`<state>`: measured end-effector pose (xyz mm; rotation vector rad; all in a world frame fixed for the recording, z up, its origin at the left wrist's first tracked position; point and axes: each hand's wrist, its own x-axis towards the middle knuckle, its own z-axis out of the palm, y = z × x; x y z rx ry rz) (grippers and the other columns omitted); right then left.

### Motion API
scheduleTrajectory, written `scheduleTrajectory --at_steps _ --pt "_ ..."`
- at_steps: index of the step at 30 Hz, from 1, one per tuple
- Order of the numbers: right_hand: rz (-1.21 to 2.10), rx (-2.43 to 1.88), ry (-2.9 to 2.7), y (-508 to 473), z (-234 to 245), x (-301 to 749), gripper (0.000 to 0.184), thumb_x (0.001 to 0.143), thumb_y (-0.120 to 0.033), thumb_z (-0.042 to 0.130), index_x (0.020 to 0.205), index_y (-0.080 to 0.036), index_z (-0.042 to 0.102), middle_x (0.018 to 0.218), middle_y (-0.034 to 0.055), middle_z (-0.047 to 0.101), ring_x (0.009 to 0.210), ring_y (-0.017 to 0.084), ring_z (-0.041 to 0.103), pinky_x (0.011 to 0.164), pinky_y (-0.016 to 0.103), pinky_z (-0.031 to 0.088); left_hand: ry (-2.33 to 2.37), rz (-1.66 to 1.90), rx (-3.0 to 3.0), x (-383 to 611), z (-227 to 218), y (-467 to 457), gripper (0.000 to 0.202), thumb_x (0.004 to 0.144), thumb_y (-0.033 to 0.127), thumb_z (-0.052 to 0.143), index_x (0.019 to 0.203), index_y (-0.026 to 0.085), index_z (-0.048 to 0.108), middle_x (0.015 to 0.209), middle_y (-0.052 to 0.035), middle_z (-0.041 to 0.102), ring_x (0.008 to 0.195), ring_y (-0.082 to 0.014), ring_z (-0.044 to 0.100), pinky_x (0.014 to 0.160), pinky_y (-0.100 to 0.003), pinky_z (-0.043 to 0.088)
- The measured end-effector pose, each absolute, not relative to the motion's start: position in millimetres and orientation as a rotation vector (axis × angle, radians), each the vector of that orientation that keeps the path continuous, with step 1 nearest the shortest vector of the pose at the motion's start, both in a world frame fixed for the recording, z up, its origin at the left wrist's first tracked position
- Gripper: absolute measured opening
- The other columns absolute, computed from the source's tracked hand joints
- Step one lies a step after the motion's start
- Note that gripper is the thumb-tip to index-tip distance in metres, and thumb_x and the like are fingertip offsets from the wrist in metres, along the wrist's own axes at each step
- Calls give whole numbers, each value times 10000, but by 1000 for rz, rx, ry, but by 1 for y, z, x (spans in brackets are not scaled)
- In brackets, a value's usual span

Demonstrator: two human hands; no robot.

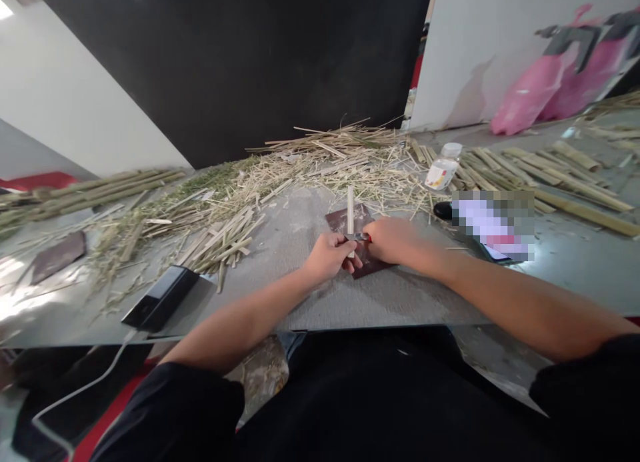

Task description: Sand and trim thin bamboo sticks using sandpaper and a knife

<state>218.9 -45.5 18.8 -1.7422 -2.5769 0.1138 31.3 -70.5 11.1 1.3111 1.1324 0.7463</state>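
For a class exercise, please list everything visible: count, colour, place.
Strip: one, pale, in left hand
Tool: one, metal and red, in right hand
Sheets: two, brown, under hands and far left
Strips and shavings: uncountable, straw and green, heaped beyond the hands
Stalks: several, tan-green, left and right
Bottle: one, clear, white-capped, centre right
Phone: one, lilac screen, right
Rounded object: one, black, beside phone
Box: one, black, front left
Cable: one, white, below box
Spray bottles: two, pink, back right
Panels: several, black and white, back
Tabletop: one, grey, centre
Hands: two, bare, centre
Sleeves: two, black, bottom
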Motion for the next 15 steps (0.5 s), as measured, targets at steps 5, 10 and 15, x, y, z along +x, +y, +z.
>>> scheduleTrajectory --at_steps 5,10,15 --pt "156 -1775 -2542 -42 13 220 249 914 -353 588 859 -224 795 840 122 769 732 247 672 599 338 331 1127 776 1291 33 11 -74 239 1020 96 576 796 117 656 596 -51 726 404 -96 599 454 -206 442" --pt "206 -1864 -2461 -40 14 217 259 923 -382 593 853 -238 797 872 122 779 741 253 675 608 339 343 1117 792 1283 33 11 -76 246 1024 136 585 808 108 699 605 -59 727 419 -91 598 478 -205 441" --pt "206 -1811 -2469 -39 19 212 231 915 -343 586 871 -244 790 916 108 786 780 248 676 622 336 330 1111 810 1272 31 14 -75 263 1015 124 574 782 101 697 595 -67 723 408 -84 585 474 -200 449"
